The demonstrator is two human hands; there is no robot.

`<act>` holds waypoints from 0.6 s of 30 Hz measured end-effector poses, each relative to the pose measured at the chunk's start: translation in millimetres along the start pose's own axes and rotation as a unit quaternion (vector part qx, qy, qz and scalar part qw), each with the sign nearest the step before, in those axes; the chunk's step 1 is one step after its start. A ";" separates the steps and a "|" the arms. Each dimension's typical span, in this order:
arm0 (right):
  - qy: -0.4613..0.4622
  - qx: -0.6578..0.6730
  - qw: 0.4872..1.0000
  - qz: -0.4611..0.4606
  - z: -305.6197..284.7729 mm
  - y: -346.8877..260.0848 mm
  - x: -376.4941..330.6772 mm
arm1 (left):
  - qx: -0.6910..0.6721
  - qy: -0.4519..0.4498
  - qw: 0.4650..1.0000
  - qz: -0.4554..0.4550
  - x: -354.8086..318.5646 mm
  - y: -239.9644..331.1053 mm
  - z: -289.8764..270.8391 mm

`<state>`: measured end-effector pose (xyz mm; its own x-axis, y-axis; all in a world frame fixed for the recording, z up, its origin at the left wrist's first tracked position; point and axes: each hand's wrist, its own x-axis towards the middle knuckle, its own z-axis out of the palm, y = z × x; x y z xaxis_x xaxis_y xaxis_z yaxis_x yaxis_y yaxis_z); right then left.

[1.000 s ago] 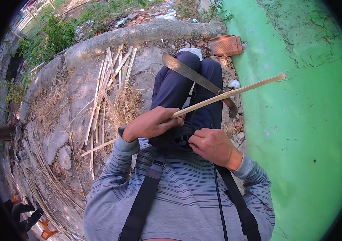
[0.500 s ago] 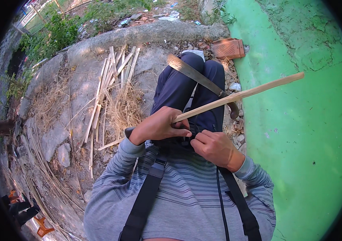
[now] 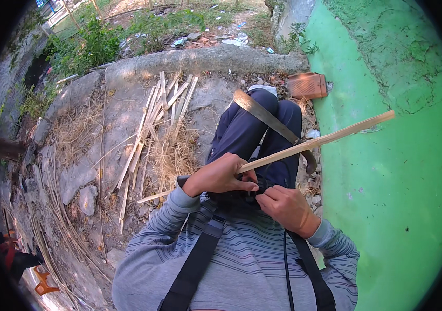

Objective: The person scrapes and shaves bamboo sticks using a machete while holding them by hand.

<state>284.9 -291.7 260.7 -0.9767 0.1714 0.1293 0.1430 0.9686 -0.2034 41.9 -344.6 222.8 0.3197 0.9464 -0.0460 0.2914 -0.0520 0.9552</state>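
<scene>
My left hand (image 3: 221,177) is closed around one end of a pale split-bamboo strip (image 3: 330,137), which slants up to the right over my knees. Its thumb and fingertips also meet at a black strap fitting (image 3: 263,185) at my waist. Just right of it, my right hand (image 3: 289,208) has its fingers pinched at the same fitting; what lies between them is hidden. Across my dark-trousered thighs (image 3: 247,124) rests a machete (image 3: 267,118), its curved blade pointing up left and its dark handle (image 3: 311,161) passing under the strip.
Left of my legs lies a pile of split strips (image 3: 153,111) beside curly shavings (image 3: 171,153). A green wall (image 3: 387,207) stands close on my right, with a terracotta block (image 3: 306,85) at its foot. Ahead runs a low concrete ledge (image 3: 190,61). Long thin strips (image 3: 50,207) lie far left.
The whole view has shifted, so my body and the surroundings sit lower and farther right. Both hands stay at the waist fitting, and the bamboo strip remains in my left hand.
</scene>
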 end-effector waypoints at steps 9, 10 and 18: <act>-0.019 -0.020 0.999 -0.030 -5.6 -1.5 2.6 | -0.021 0.002 1.000 -0.007 -1.1 -2.5 2.2; -0.018 -0.021 0.999 -0.030 -6.2 -2.0 2.9 | -0.028 0.001 1.000 -0.010 -0.9 -2.9 2.2; -0.036 -0.022 0.998 -0.044 -9.4 -3.7 4.2 | -0.012 0.002 1.000 -0.008 -1.2 1.2 1.0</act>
<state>281.8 -292.9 271.1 -0.9945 0.0733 0.0743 0.0614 0.9865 -0.1515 42.8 -346.1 223.7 0.3126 0.9480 -0.0597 0.2744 -0.0299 0.9611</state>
